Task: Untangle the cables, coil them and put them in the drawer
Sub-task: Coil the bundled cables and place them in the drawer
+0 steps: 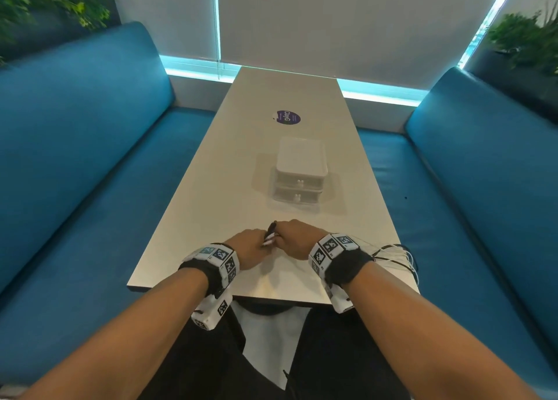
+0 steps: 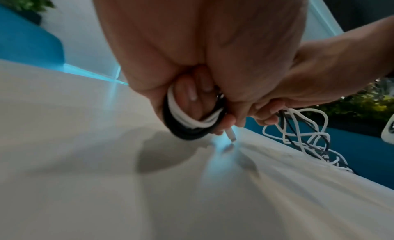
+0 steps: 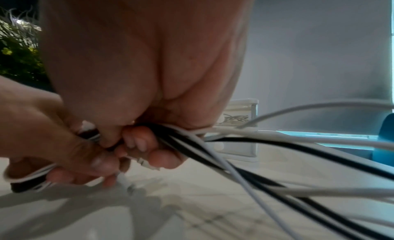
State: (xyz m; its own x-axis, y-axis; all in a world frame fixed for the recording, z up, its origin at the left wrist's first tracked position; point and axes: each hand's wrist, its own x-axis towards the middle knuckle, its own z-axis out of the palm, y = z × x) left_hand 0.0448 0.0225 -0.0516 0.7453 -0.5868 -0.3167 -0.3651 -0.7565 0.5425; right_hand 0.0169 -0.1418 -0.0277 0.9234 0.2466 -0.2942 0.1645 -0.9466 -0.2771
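Observation:
My left hand (image 1: 250,247) and right hand (image 1: 294,236) meet near the front of the white table (image 1: 223,188). In the left wrist view, black and white cable loops (image 2: 192,124) wrap around my left hand's (image 2: 202,95) fingers, with a white plug (image 2: 231,136) sticking out below. My right hand (image 3: 136,142) grips a bundle of black and white cables (image 3: 245,151) that trails off to the right. A loose tangle (image 2: 309,139) lies at the table's right edge (image 1: 395,254). The small white two-drawer box (image 1: 300,173) stands farther back with both drawers closed.
A purple round sticker (image 1: 288,117) lies on the table beyond the drawer box. Blue benches (image 1: 90,158) run along both sides of the table. Plants (image 1: 525,37) stand behind the benches, and window blinds close off the far end.

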